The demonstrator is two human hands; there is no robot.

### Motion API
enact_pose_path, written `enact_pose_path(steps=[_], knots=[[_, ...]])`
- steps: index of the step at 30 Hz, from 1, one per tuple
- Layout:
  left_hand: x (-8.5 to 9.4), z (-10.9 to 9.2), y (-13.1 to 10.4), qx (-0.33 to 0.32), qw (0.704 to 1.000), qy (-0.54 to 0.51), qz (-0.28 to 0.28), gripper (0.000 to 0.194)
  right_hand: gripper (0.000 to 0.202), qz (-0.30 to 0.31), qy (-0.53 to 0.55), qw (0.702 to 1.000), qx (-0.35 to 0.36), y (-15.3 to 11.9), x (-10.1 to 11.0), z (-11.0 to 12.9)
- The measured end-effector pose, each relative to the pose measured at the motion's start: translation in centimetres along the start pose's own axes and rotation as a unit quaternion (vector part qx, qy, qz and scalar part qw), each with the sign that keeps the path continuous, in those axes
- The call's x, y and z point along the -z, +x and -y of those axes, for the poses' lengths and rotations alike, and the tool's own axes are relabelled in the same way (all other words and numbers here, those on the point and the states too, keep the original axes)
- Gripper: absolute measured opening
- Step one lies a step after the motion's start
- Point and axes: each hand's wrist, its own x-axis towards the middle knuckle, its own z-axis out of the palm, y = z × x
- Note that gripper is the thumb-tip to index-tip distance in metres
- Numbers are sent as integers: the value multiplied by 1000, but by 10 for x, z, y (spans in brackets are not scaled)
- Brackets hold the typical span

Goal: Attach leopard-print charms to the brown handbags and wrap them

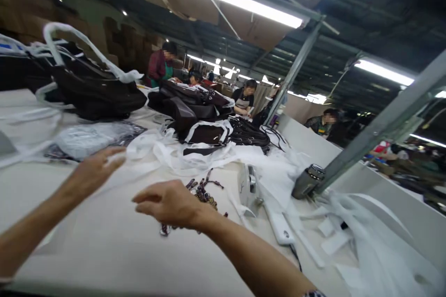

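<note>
- Includes at left a dark bag (95,95) with handle already wrapped in white.
- Extends left hand (97,166), loose and apparently empty, beside plastic-covered bundle (85,139); cannot tell about contact.
- Suspends right hand (172,200) above worktable (104,260), with fingers slightly parted and apparently gripping nothing, partly hiding loose cluster of brown pieces (210,200).
- Leaves cluster of brown pieces apparently yet to be taken up, left of white corded unit (279,226) and grey flask (307,182).

Left of the smooth flask (304,186): a glossy plastic packet (83,140), trinkets (209,200) with shiny metal-looking parts, a matt cloth-like bag (101,95); beside the flask, a dull metal post (369,137); under it, a smooth matt tabletop (121,250).
</note>
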Motion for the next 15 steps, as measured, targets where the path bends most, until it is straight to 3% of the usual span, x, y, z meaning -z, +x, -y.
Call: enact_pose_path(steps=[2,4,6,8,10,12,15], knots=[[-69,19,-42,-9,999,-21,44,59,20,-56,-8,996,-74,-41,26,-37],[-126,34,-79,-13,998,-24,52,56,24,-154,-34,973,-169,-75,80,-70],[-163,45,-105,-48,998,-3,27,52,25,-267,-104,919,-272,-108,144,-98],[-181,52,-117,-101,994,33,3,49,25,-324,-141,878,-323,-143,198,-122],[-187,55,-119,-140,988,66,-11,48,23,-341,-148,852,-368,-178,231,-145],[-187,56,-116,-158,983,87,-22,46,21,-322,-139,843,-407,-205,243,-169],[-186,60,-113,-172,979,105,-28,44,27,-292,-141,845,-426,-221,245,-206]])
